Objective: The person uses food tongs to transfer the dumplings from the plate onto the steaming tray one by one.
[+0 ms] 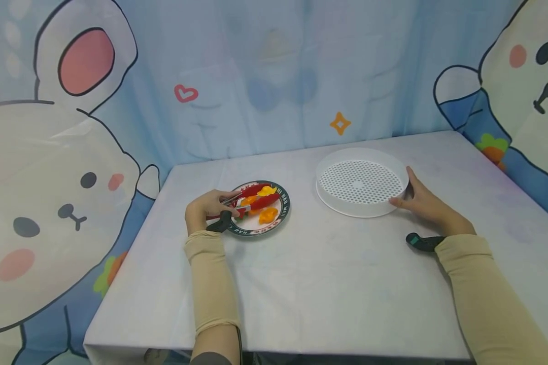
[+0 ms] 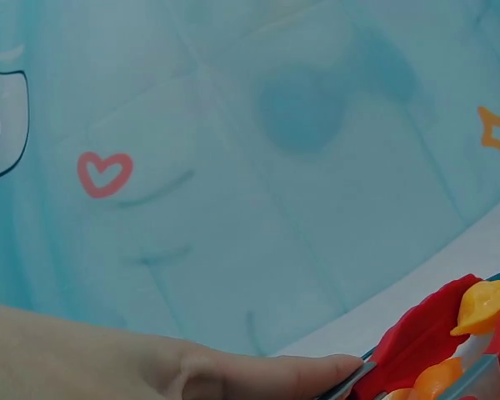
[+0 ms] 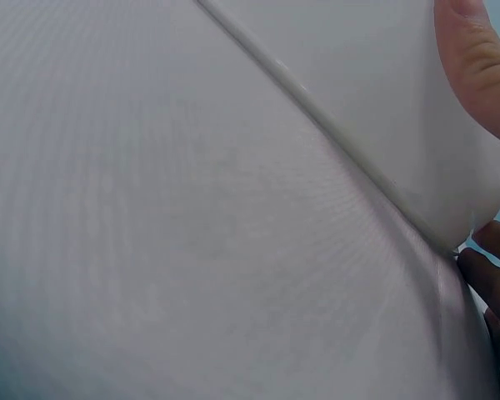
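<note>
My left hand (image 1: 211,209) grips a pair of tongs (image 1: 265,202) with metal arms and red heads. The heads lie apart over a plate (image 1: 254,232) with a dark patterned rim. Yellow and orange pepper-shaped pieces (image 1: 268,215) sit on the plate, and a yellow one (image 2: 482,307) shows between the red heads in the left wrist view. Whether the tongs touch it, I cannot tell. At the right, my right hand (image 1: 426,203) holds the side of a round white steamer tray (image 1: 360,182) with a perforated base. Its thumb (image 3: 483,71) presses the outer wall; other fingers are partly hidden.
A white cloth covers the table (image 1: 324,284). Behind it hangs a blue curtain (image 1: 274,76) with printed cartoon animals. Black wrist-camera mounts (image 1: 423,242) stick out near both wrists. The tray stands to the right of the plate, with tablecloth between them.
</note>
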Demonstrator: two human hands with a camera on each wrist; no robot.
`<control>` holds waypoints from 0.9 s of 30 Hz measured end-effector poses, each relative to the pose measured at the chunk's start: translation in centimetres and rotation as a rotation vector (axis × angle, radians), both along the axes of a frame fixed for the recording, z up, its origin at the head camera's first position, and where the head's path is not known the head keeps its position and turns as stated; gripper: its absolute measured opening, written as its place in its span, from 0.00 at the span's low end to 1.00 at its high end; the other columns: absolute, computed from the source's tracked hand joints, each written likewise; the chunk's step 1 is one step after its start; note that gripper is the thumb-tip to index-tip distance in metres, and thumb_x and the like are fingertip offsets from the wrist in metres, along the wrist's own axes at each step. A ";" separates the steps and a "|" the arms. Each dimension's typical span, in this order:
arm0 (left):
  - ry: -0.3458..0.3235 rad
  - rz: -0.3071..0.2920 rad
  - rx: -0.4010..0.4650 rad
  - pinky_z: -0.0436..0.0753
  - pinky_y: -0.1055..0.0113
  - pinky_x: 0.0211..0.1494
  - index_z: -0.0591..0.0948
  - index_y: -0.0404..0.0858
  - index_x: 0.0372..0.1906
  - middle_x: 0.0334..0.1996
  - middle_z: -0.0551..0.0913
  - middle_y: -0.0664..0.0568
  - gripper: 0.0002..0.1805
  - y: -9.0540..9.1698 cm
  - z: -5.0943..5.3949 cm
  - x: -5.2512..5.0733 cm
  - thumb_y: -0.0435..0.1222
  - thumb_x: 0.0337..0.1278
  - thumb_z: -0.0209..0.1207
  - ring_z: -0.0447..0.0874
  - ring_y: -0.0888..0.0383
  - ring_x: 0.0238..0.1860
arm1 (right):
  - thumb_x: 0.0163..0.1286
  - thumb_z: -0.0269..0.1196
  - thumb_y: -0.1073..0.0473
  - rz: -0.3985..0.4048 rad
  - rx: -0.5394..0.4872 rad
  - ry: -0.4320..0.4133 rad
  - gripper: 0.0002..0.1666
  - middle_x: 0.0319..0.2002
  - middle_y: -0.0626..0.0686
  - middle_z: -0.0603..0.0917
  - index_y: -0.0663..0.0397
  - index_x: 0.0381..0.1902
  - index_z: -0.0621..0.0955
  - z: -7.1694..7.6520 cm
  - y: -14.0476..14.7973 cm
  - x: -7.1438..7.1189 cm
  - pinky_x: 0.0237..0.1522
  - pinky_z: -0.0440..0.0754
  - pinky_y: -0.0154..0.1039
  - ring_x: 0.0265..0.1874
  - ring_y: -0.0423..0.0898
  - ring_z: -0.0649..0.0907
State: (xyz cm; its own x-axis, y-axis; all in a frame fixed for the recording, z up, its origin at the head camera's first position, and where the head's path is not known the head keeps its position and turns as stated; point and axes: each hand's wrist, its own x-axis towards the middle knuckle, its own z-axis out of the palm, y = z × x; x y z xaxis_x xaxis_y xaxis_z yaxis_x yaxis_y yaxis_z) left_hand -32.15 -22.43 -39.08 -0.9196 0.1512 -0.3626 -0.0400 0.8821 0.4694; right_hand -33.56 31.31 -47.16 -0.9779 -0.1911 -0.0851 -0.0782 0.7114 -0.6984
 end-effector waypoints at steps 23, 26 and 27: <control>-0.075 0.093 -0.088 0.67 0.49 0.63 0.61 0.58 0.71 0.69 0.64 0.42 0.48 -0.2 1.6 0.9 0.53 0.41 0.70 0.63 0.44 0.64 | 0.62 0.61 0.37 0.017 -0.051 0.001 0.70 0.71 0.57 0.18 0.48 0.69 0.18 0.3 0.3 -0.5 0.67 0.33 0.66 0.70 0.62 0.27; -0.124 0.158 -0.073 0.70 0.51 0.57 0.65 0.62 0.69 0.68 0.65 0.42 0.45 -0.1 1.7 1.2 0.50 0.40 0.72 0.63 0.44 0.60 | 0.62 0.61 0.36 0.014 -0.038 -0.013 0.71 0.70 0.59 0.18 0.50 0.68 0.18 0.2 0.2 -0.3 0.67 0.33 0.67 0.70 0.63 0.26; -0.129 0.174 -0.079 0.71 0.51 0.56 0.67 0.63 0.68 0.68 0.65 0.42 0.43 0.0 1.8 1.3 0.49 0.40 0.72 0.64 0.44 0.59 | 0.62 0.61 0.36 0.011 -0.037 -0.016 0.71 0.70 0.59 0.18 0.51 0.68 0.18 0.2 0.2 -0.3 0.66 0.33 0.67 0.70 0.64 0.26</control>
